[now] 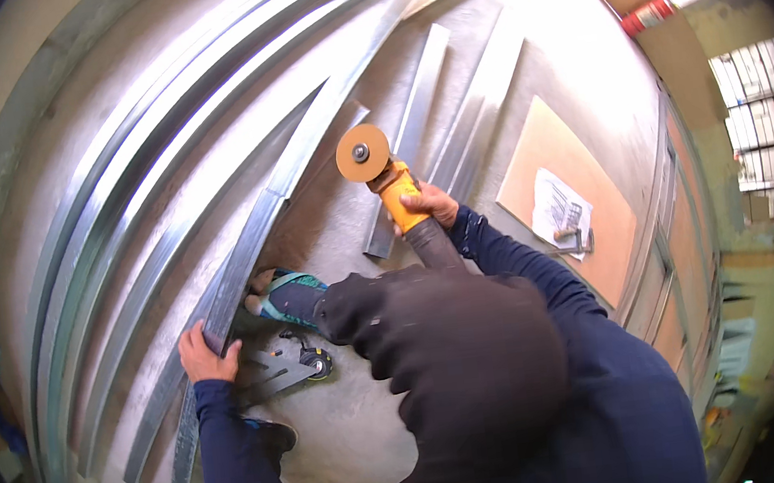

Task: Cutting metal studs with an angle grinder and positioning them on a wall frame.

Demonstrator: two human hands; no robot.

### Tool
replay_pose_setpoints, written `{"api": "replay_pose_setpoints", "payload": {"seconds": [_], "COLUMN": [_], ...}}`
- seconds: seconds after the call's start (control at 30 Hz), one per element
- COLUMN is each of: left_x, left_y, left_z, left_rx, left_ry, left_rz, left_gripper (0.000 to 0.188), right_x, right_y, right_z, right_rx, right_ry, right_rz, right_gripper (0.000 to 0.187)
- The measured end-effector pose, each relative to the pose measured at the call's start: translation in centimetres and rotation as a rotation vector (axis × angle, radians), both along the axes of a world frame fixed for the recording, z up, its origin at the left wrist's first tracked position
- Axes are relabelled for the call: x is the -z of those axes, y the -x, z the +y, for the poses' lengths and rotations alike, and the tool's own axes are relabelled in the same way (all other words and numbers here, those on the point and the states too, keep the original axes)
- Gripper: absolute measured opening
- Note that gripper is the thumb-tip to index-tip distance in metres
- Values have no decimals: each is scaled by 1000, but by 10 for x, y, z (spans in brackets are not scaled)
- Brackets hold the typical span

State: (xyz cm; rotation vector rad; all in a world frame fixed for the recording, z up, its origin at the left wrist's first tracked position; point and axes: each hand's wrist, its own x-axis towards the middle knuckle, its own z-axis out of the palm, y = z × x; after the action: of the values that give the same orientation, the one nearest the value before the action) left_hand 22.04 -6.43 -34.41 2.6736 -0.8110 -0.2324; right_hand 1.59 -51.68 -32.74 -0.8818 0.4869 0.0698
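Note:
My right hand (pixel 435 205) is closed around the yellow body of an angle grinder (pixel 399 200). Its round orange-tan disc (pixel 359 161) points away from me, raised above the floor; whether it spins cannot be told. At the lower left my left hand (pixel 209 353) grips a long galvanized metal channel (pixel 252 233), thumb on the near side and fingers across it. This channel slants from lower left to the top middle, and the disc is apart from it. My sandalled foot (pixel 286 293) is beside the channel, between my two hands.
Several long metal channels (pixel 116 210) lie on the left. Shorter channel pieces (pixel 476 102) are beyond the grinder. A tan board (pixel 608 216) on the right bears a paper sheet (pixel 555 203) and a metal tool. Near my feet sits a small black-and-yellow tool (pixel 317 362).

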Motion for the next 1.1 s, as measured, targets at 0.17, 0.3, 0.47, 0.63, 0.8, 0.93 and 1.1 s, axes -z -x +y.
{"api": "replay_pose_setpoints", "payload": {"seconds": [0.17,0.3,0.47,0.63,0.8,0.93,1.1], "left_x": [-27,-68,-149,-287,-420,-477,-495], "left_y": [-5,-24,-27,32,127,186,225], "left_z": [66,136,139,21,-48,-45,-30], "left_rx": [81,102,129,289,428,590,474], "left_ry": [-67,-262,-257,198,490,1031,1382], "left_rz": [29,374,381,140,-219,-318,-456], "left_gripper": [69,52,36,36,23,15,22], "right_x": [-14,1,25,56,83,92,81], "right_y": [99,189,279,321,339,359,358], "right_z": [11,17,8,2,24,54,58], "right_rx": [222,460,652,614,561,463,280], "right_ry": [-80,-321,-413,-332,-362,-237,696], "right_rz": [27,55,68,191,329,569,963], "right_gripper": [46,49,51,48,52,53,44]}}
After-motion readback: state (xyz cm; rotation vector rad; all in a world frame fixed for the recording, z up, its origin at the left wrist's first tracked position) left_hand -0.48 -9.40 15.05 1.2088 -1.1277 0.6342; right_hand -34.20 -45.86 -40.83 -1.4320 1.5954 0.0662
